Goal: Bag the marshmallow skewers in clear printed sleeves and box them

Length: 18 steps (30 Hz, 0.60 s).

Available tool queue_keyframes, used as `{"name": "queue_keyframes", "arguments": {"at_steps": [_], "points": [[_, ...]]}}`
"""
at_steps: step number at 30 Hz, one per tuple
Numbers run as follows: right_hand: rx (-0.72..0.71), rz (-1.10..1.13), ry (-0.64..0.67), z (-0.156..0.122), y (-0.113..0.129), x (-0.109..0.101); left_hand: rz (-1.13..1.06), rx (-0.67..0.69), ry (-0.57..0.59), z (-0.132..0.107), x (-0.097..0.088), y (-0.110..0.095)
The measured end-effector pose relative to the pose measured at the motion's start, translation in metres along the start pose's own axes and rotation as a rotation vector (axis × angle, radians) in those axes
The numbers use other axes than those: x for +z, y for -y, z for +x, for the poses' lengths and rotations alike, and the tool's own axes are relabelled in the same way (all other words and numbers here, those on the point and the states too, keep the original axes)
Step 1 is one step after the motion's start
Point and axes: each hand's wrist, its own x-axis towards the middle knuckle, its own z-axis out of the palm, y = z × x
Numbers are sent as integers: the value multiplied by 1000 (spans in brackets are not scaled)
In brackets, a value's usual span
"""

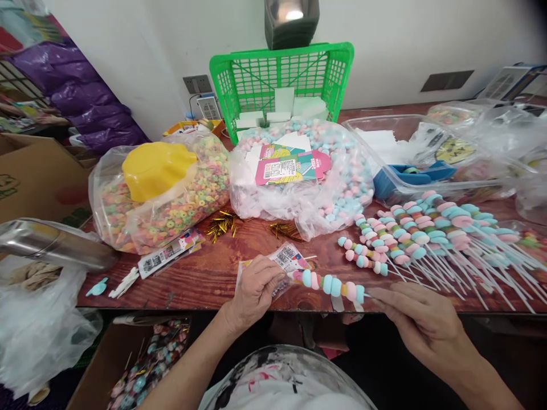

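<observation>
A marshmallow skewer (332, 285) of pink and blue pieces, with gummy rings between them, lies crosswise above the table's front edge. My right hand (421, 319) is closed on the bare stick at its right end. At the other end, my left hand (256, 289) pinches a small printed plastic bag (287, 257) with a QR label. The skewer's tip is close to the left fingertips, and those fingers partly hide the bag. To the right, a pile of similar marshmallow skewers (416, 228) rests on the table, white sticks pointing toward me.
Behind are a large bag of gummy rings (205, 182) with a yellow bowl (158, 171), a bag of marshmallows (350, 188), a green basket (282, 62) and a clear tub (384, 122). A steel flask (55, 245) lies left. Below is a box of wrapped skewers (149, 364).
</observation>
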Motion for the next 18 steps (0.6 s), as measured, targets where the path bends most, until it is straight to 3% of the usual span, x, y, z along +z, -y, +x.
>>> {"name": "queue_keyframes", "arguments": {"at_steps": [4,8,12,18], "points": [[-92,-145,52,-2,2,-2,41,38,31,-1,2,-1],[-59,-174,125,-1,0,-4,79,157,74,1,-1,-3],[-47,-201,98,2,1,-5,101,243,131,-1,-5,-4],[-87,-119,128,0,4,-3,114,138,117,-9,-1,-3]]}}
